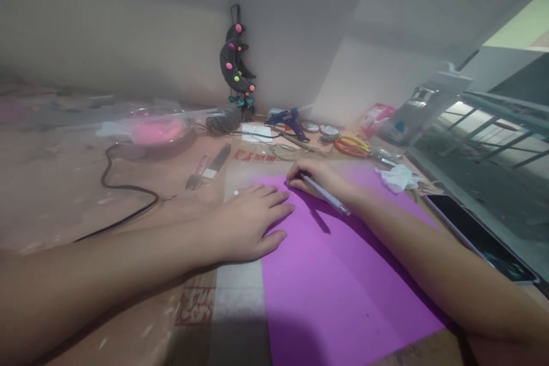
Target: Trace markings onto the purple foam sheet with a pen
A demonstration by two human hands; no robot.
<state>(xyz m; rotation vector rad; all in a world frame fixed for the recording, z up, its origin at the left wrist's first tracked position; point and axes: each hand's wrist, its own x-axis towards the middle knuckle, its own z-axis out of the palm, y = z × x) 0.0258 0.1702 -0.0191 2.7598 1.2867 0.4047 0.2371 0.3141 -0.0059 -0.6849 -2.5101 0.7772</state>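
Note:
A large purple sheet of paper (343,280) lies flat in front of me. My left hand (251,223) rests on its left edge, palm down with the fingers spread. Near the sheet's far left corner, my right hand (315,178) is closed around a light-coloured pen (328,195). The pen slants back toward me, and its tip is hidden by my fingers. Its shadow falls on the purple paper. Under the sheet's left side shows a pale strip with red print on brown board (195,306).
Along the wall are a ball of grey yarn (223,119), a blue glue gun (289,121) and orange-yellow-handled pliers or scissors (351,146). A black phone (478,234) lies right of my forearm. A black cord (128,214) curves at left. A clear bowl with something pink (156,128) sits behind.

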